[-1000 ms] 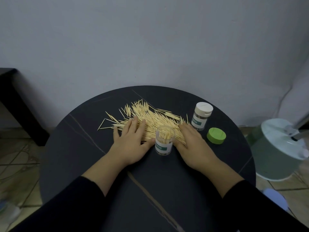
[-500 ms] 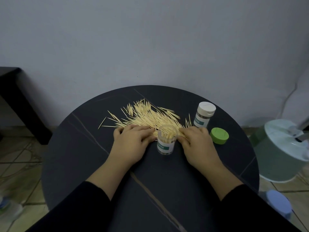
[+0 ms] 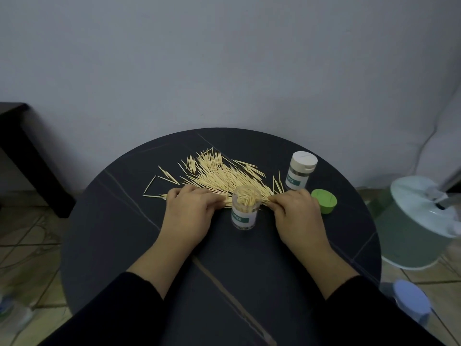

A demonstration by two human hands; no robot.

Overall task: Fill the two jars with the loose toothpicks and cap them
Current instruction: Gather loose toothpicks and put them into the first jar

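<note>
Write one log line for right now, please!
left hand grips toothpicks | right hand pinches toothpicks | open jar part-filled | green cap off

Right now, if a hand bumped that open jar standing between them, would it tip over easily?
Probably: the open jar looks like clear plastic, taller than wide, so likely light and tippy. Uncapped, it would likely spill its toothpicks among the loose toothpicks. Its round wall suggests it would roll.

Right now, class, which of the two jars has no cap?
The near jar, its open top showing toothpicks; the far jar wears a white cap.
</note>
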